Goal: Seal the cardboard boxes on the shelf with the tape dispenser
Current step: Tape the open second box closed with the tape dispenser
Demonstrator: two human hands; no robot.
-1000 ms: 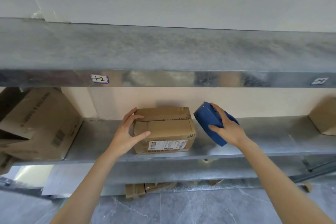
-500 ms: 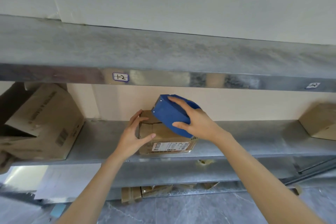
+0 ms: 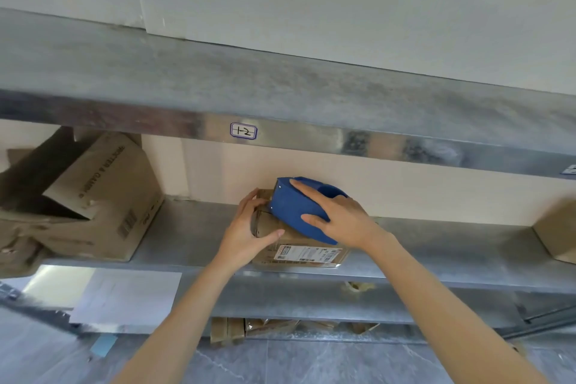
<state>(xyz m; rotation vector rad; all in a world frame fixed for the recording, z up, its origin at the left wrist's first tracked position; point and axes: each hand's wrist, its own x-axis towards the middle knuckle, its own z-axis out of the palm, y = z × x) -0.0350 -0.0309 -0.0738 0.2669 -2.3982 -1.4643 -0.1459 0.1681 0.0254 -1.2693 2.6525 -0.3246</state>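
Note:
A small cardboard box (image 3: 299, 254) with a white label on its front stands on the metal shelf (image 3: 193, 240). My right hand (image 3: 338, 218) grips the blue tape dispenser (image 3: 293, 209) and holds it on the box's top, toward the far left end. My left hand (image 3: 249, 231) holds the box's left side, thumb on the front face and fingers over the top edge. Most of the box top is hidden under the dispenser and my hands.
A large open cardboard box (image 3: 93, 203) leans at the shelf's left end. Another box (image 3: 558, 234) stands at the right edge. The upper shelf (image 3: 280, 97) with a "1-2" label (image 3: 243, 131) overhangs closely. Flattened cardboard (image 3: 249, 327) lies under the lower shelf.
My right hand carried the dispenser from the box's right side up onto the box top. My left hand kept its hold on the box's left side.

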